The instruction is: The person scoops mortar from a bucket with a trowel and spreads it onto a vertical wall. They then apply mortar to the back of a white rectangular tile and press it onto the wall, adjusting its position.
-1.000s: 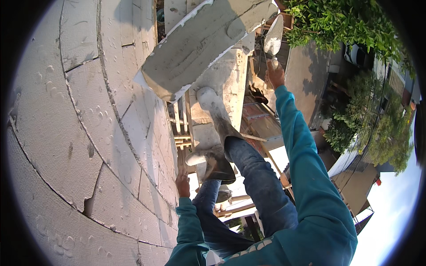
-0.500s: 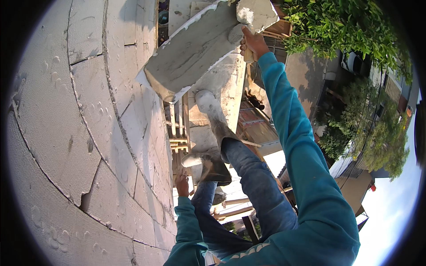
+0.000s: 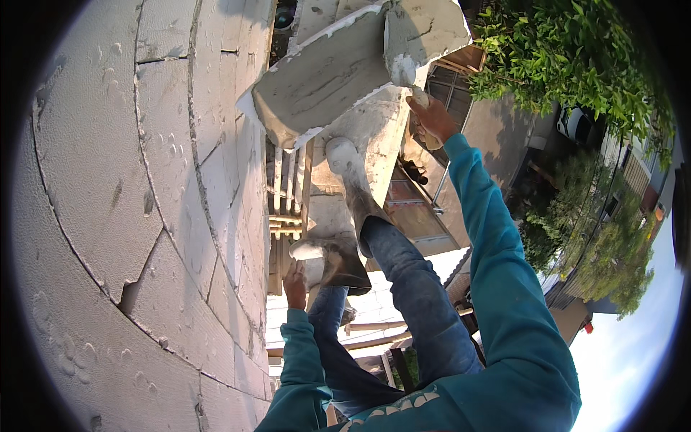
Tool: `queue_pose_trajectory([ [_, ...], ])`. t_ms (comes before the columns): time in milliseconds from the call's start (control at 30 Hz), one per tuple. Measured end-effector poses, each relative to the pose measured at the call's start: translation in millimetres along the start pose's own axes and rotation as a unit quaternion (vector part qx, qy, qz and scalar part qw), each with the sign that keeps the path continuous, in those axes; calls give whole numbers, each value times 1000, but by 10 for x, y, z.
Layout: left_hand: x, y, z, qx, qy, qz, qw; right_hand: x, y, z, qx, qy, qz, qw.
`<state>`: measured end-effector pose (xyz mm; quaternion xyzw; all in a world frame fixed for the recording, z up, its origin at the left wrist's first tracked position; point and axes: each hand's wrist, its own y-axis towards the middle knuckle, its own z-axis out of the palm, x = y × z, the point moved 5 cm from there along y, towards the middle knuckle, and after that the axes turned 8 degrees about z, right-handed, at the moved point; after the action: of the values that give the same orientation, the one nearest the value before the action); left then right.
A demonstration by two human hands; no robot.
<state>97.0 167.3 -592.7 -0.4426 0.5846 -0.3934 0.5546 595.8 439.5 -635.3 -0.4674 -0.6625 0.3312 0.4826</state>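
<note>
My right hand (image 3: 432, 119) is closed around the handle of a mortar-smeared trowel (image 3: 419, 97), at the right end of a trough (image 3: 314, 135). Its blade is hard to tell apart from the grey mortar behind it. Wet grey mortar (image 3: 324, 75) coats the inside of the trough, which has a ragged white rim. Lower down, my left hand (image 3: 294, 285) is beside my dusty boot (image 3: 338, 263), close to the block wall, its fingers loosely stretched upward. Nothing shows in it.
A wall of pale blocks (image 3: 93, 216) with rough joints fills the left side. My other boot (image 3: 345, 162) stands on a plank platform (image 3: 381, 137). Bamboo poles (image 3: 288, 180) show through a gap beside it. Leafy branches (image 3: 561, 50) and a paved yard (image 3: 497, 129) lie right, far below.
My right hand has moved down and slightly right with the trowel, away from the mortar's middle. My left hand has risen slightly beside the boot. The view has shifted a little.
</note>
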Motion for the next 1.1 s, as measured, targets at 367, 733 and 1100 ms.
queue_pose_trajectory([
  [367,35,-57,49,8,-11,15,1000,93,28,168,24,54,13,998],
  [733,99,-96,89,15,-29,27,999,48,-463,1367,76,-59,-39,995],
  [1100,50,-186,96,4,-61,39,997,-421,-589,2225,51,-157,-178,970],
])
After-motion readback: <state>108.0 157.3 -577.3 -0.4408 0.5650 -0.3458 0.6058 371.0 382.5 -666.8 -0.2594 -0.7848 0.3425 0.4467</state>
